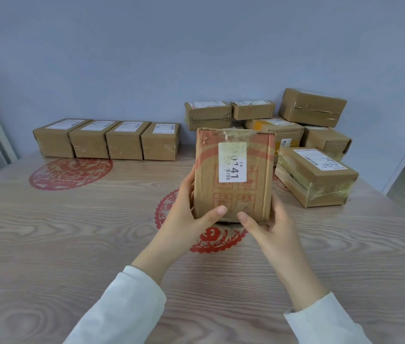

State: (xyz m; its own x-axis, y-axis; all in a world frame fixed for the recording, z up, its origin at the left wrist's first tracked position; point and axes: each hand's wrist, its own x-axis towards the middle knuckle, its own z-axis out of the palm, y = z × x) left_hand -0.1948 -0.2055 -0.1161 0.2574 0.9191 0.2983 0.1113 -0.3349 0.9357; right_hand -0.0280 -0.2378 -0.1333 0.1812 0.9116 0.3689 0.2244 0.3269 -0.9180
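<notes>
Here a cardboard box [256, 194] is held upright in both hands just above the middle of the table [72, 232], its lower edge close to the tabletop; whether it touches cannot be told. The left hand [186, 214] grips the box's left side, thumb pressed on the lower front and the other fingers wrapped round behind. The right hand [271, 227] grips the lower right corner, thumb on the front face and fingers hidden behind. The two thumbs lie close together, not touching. A white label [232, 162] printed with a barcode and "41" sits on the upper half of the front, over faded red printing. On the table's middle, under the box, lies a red paper cutting [211, 239], partly covered. A second red cutting [70, 173] lies toward the table's far left. Along the table's far left edge stands a row of four boxes [107, 140], side by side and touching. At the table's far right is a loose pile of boxes [295, 135], some stacked and tilted. White sleeves [127, 306] cover both forearms.
</notes>
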